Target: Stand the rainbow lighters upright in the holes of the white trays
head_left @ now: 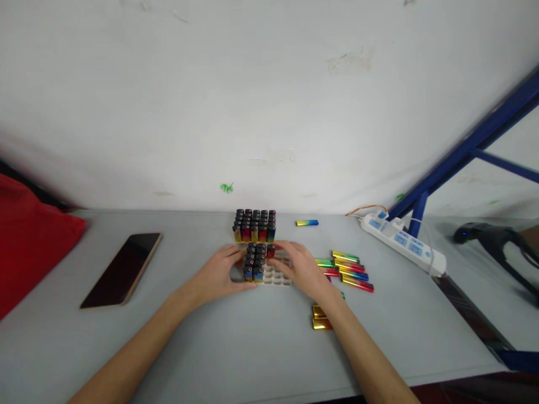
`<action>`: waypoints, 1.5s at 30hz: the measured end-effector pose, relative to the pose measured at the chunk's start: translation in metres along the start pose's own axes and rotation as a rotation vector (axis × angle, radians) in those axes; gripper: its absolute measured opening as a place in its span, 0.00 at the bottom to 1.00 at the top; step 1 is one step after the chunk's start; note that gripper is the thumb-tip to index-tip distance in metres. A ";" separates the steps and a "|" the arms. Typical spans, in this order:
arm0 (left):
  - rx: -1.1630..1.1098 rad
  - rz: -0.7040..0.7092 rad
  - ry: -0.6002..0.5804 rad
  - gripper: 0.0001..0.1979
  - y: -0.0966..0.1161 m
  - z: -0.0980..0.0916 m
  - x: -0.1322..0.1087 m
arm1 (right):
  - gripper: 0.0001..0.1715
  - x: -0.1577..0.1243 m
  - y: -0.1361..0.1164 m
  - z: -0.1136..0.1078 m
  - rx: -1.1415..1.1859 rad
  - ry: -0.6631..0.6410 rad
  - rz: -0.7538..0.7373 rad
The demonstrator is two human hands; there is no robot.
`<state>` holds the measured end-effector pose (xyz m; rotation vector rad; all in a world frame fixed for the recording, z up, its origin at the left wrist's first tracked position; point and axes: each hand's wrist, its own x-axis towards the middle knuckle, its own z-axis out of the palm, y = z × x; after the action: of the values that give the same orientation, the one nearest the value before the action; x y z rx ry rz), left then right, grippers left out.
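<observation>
In front of me a white tray with round holes (275, 276) carries upright lighters (255, 261) with black tops, packed at its left side. My left hand (223, 272) curves around the tray's left end, thumb at the near edge and fingers at the far side, gripping it. With thumb and forefinger, my right hand (298, 266) pinches a red lighter (270, 252) standing upright in the tray's back row. Bare holes show below that hand. A second block of upright lighters (254, 226) stands just behind the tray.
Loose shiny lighters (349, 269) lie to the right, with gold ones (320, 317) near my right forearm. One yellow-blue lighter (307, 223) lies by the wall. A phone (122, 270) and red cloth (33, 235) are left; a power strip (403, 241) and blue frame (425, 188) right.
</observation>
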<state>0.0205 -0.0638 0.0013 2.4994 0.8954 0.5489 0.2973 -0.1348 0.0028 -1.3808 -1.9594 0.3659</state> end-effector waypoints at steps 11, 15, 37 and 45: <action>0.015 0.013 -0.008 0.24 0.001 -0.002 0.002 | 0.26 0.048 0.082 -0.082 -0.483 -0.122 0.236; 0.011 0.004 -0.013 0.24 0.001 -0.002 0.002 | 0.23 0.054 0.089 -0.079 -0.512 -0.181 0.259; -0.029 -0.007 0.003 0.24 0.002 -0.002 0.000 | 0.24 0.016 0.078 -0.079 0.343 0.205 0.269; -0.015 -0.007 -0.004 0.24 0.004 -0.003 0.000 | 0.30 0.012 0.025 -0.054 0.882 0.376 0.429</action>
<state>0.0212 -0.0657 0.0060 2.4826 0.8951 0.5459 0.3492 -0.1226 0.0316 -1.1291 -0.9662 0.9530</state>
